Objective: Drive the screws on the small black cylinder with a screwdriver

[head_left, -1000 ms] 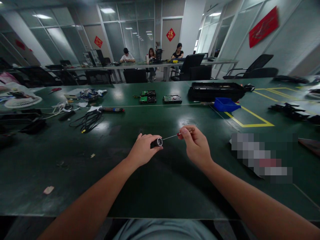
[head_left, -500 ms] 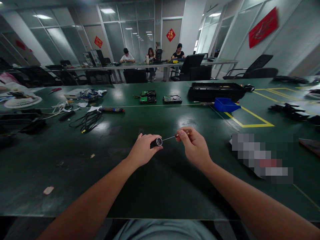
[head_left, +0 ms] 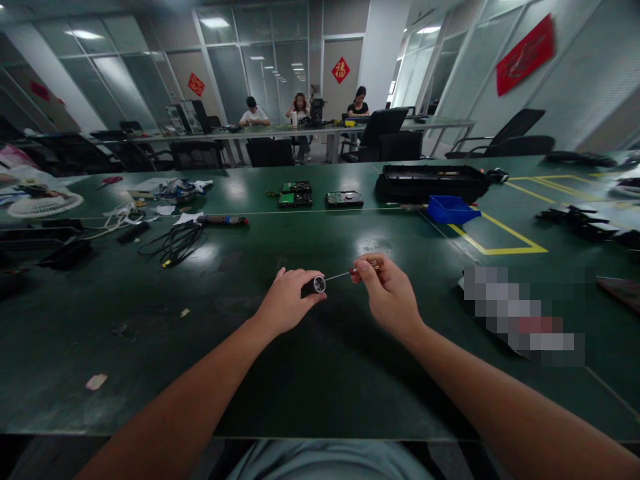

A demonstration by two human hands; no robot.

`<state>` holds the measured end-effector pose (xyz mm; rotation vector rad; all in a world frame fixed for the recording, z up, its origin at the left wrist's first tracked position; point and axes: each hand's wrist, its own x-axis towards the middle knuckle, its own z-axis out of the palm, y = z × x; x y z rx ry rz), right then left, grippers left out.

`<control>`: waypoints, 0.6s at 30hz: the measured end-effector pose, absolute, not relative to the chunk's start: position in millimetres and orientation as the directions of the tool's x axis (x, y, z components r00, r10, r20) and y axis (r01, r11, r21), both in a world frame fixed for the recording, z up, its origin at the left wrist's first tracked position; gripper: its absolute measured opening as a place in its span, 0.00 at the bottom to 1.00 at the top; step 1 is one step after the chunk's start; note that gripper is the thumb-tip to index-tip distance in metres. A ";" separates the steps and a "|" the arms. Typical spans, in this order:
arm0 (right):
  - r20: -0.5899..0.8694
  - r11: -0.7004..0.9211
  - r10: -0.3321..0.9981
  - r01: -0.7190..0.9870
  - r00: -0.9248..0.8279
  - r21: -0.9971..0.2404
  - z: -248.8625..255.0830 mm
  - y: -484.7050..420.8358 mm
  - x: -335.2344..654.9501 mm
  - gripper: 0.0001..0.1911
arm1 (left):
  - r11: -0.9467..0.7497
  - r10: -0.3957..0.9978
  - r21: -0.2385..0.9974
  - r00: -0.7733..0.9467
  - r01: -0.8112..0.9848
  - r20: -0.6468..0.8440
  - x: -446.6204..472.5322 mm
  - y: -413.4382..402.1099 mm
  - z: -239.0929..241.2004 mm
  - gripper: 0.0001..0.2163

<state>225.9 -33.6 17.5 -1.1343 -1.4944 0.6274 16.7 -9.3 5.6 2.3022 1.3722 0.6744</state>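
Note:
My left hand (head_left: 286, 301) is wrapped round a black cylinder with a silver-rimmed round end (head_left: 319, 285), which faces right and toward me. Details inside that end are too small to make out. In my right hand (head_left: 393, 293) is a screwdriver (head_left: 341, 275), gripped by its reddish-brown handle between thumb and fingers. Its thin metal shaft points left, and the tip is at the rim of the cylinder's end. Whether the tip goes inside I cannot tell. Both hands are above the green table (head_left: 320, 400).
Hard drives (head_left: 345, 199) lie beyond my hands, with a long black housing (head_left: 433, 183) and a blue bin (head_left: 453, 210) to their right. At left are a coiled black cable (head_left: 175, 243) and a white fan (head_left: 45, 203). A blurred-out packet (head_left: 515, 313) lies right. Several people sit behind.
My hands, the cylinder and the screwdriver stay almost in place; the cylinder's end has turned very slightly. In the background, a seated person has raised their hands to their head.

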 end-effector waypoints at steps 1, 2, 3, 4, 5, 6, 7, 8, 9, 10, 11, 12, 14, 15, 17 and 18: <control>0.438 0.400 0.897 0.316 0.056 -0.860 17.5 -33.7 226.2 0.11 | -0.451 0.889 0.541 0.408 0.710 0.206 16.7 -9.2 5.5 0.14; 0.436 0.400 0.899 0.316 0.049 -0.861 17.5 -33.8 226.3 0.11 | -0.449 0.890 0.541 0.407 0.711 0.204 16.6 -9.1 5.4 0.15; 0.434 0.400 0.900 0.312 0.045 -0.861 17.6 -34.0 226.2 0.11 | -0.448 0.891 0.542 0.406 0.712 0.203 16.6 -9.0 5.3 0.15; 0.433 0.401 0.900 0.308 0.040 -0.863 17.8 -34.2 226.0 0.11 | -0.447 0.891 0.542 0.406 0.711 0.203 16.6 -8.9 5.2 0.15; 0.431 0.401 0.902 0.303 0.035 -0.865 18.1 -34.4 225.6 0.11 | -0.448 0.891 0.543 0.407 0.711 0.203 16.6 -8.9 5.1 0.15; 0.429 0.401 0.902 0.297 0.034 -0.866 18.6 -34.5 225.2 0.10 | -0.449 0.890 0.542 0.407 0.710 0.204 16.6 -8.9 5.0 0.16; 0.428 0.400 0.903 0.294 0.034 -0.868 19.2 -34.6 224.8 0.10 | -0.450 0.890 0.541 0.409 0.710 0.204 16.5 -8.9 4.8 0.15; 0.426 0.399 0.904 0.294 0.033 -0.869 19.8 -34.6 224.6 0.10 | -0.451 0.889 0.538 0.409 0.712 0.204 16.3 -8.9 4.6 0.15; 0.424 0.396 0.905 0.298 0.033 -0.869 20.4 -34.5 224.6 0.10 | -0.452 0.889 0.535 0.410 0.714 0.204 16.2 -8.9 4.5 0.15; 0.422 0.392 0.906 0.304 0.034 -0.868 21.0 -34.4 224.9 0.10 | -0.452 0.889 0.533 0.410 0.715 0.205 16.0 -9.0 4.4 0.15; 0.419 0.388 0.907 0.310 0.035 -0.868 21.6 -34.4 225.3 0.10 | -0.454 0.888 0.530 0.411 0.716 0.206 16.0 -9.1 4.5 0.16; 0.416 0.386 0.909 0.314 0.033 -0.867 22.1 -34.4 225.9 0.11 | -0.456 0.887 0.528 0.412 0.716 0.207 16.0 -9.2 4.7 0.16; 0.417 0.389 0.908 0.313 0.027 -0.866 22.8 -35.0 226.8 0.11 | -0.462 0.885 0.523 0.415 0.716 0.212 16.3 -9.7 5.4 0.16; 0.419 0.393 0.908 0.311 0.020 -0.865 23.0 -35.6 227.0 0.11 | -0.467 0.882 0.517 0.418 0.717 0.217 16.7 -10.0 5.9 0.16; 0.428 0.405 0.904 0.308 0.007 -0.861 22.9 -36.7 226.7 0.11 | -0.480 0.876 0.499 0.426 0.721 0.228 17.5 -10.6 6.7 0.15; 0.430 0.408 0.903 0.305 0.005 -0.861 22.5 -36.9 226.2 0.11 | -0.486 0.873 0.488 0.430 0.725 0.231 17.8 -11.0 7.0 0.14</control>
